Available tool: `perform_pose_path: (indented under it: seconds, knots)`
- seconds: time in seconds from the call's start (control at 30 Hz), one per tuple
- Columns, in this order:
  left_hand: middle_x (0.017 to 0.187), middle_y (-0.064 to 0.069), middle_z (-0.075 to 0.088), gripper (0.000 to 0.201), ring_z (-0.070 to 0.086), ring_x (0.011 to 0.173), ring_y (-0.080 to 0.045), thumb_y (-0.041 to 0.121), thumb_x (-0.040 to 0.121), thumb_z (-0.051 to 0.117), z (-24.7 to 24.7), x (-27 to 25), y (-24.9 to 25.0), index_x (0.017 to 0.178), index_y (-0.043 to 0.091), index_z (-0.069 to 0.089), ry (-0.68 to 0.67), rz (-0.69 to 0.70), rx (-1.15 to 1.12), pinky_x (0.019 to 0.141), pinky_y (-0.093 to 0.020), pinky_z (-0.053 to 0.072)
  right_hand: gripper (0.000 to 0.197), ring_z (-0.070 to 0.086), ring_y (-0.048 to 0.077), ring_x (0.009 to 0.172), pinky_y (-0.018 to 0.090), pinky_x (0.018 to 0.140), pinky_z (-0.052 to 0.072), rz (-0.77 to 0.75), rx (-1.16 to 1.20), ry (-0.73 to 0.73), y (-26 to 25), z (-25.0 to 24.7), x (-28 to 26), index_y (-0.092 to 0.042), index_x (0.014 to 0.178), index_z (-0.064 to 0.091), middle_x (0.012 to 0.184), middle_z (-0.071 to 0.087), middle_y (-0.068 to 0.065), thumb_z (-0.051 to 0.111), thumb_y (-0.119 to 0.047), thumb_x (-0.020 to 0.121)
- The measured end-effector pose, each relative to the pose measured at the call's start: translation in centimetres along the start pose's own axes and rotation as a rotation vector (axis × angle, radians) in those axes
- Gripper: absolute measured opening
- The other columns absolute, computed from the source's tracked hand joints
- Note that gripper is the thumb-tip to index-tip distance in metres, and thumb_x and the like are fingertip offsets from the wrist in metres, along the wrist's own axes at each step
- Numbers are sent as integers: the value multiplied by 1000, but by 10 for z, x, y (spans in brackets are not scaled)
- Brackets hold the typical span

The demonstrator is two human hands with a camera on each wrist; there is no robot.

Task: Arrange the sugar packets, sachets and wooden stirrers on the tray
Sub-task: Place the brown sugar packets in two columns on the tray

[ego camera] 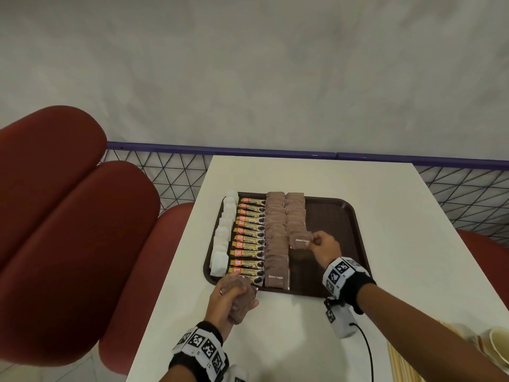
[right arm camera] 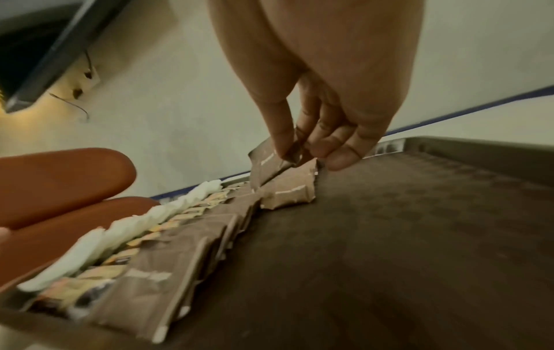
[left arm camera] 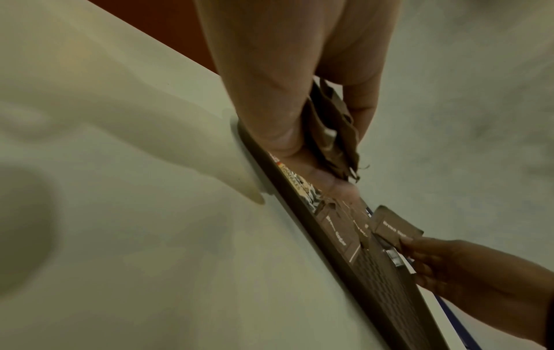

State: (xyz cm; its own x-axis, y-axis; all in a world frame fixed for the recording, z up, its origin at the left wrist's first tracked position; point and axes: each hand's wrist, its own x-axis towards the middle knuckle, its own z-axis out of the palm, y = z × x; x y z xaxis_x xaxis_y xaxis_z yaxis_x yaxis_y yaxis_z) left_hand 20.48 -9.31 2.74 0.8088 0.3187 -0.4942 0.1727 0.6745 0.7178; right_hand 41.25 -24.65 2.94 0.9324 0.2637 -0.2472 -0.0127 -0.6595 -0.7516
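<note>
- Right hand (ego camera: pixel 325 248): thumb and fingers pinch one brown sugar packet (ego camera: pixel 301 241) by its right edge, held just above the near end of the right-hand brown column; in the right wrist view the packet (right arm camera: pixel 263 165) is tilted, its lower edge close to the last laid packet (right arm camera: pixel 288 194).
- Left hand (ego camera: pixel 230 300): fingers curled round a stack of brown packets (ego camera: pixel 242 301), held over the worktop at the tray's near left corner; the left wrist view shows the stack (left arm camera: pixel 332 137) clamped between thumb and fingers.
- Tray (ego camera: pixel 336 230), dark brown, on the white worktop (ego camera: pixel 289 340). Columns, left to right: white sachets (ego camera: pixel 223 232), orange-labelled granule sticks (ego camera: pixel 249 238), two columns of brown sugar packets (ego camera: pixel 275 238), overlapped. The left brown column reaches the near rim; the right one ends partway. Right part of the tray bare.
- Wooden stirrers (ego camera: pixel 399 365) lie at the near right edge of the worktop, off the tray, beside paper cups (ego camera: pixel 498 346).
- Red padded seat (ego camera: pixel 68 216) to the left.
</note>
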Motion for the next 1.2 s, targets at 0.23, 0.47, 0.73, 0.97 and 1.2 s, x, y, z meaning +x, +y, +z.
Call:
perform_pose_path:
  seconds: [0.23,0.47,0.73,0.97,1.2]
  knots:
    - [77,-6,44,31,42,70,-15,-2,88,48,-8,5,2,71,18,63,40,-40,36,74,-38,54,20,60,32,98,30,79,45,112,-102,-33,4,10,25,-3,104,61,107,65,19,60,-10,86]
    - [102,-20,59,29,58,96,-37,-2,87,48,-10,9,2,110,12,58,94,-60,-8,79,-45,54,19,57,36,97,30,78,45,113,-235,-37,2,26,33,-1,99,58,111,58,24,59,-15,86]
    - [122,-24,59,41,61,104,-41,0,85,52,-11,11,3,124,15,52,125,-107,-48,71,-45,57,27,45,31,113,41,90,44,36,-419,29,9,26,33,-4,108,50,115,57,17,59,-19,87]
    - [123,-23,57,42,60,105,-41,-5,83,59,-10,10,2,119,15,55,100,-100,-16,70,-45,57,44,43,30,115,37,89,43,-57,-501,123,9,30,32,-8,123,42,124,48,14,62,-16,84]
    - [119,-14,58,44,61,101,-31,-3,81,64,-7,9,2,119,16,54,119,-37,50,63,-37,57,46,41,25,116,32,95,42,-342,-660,36,-4,29,13,-9,123,43,126,45,9,63,-23,84]
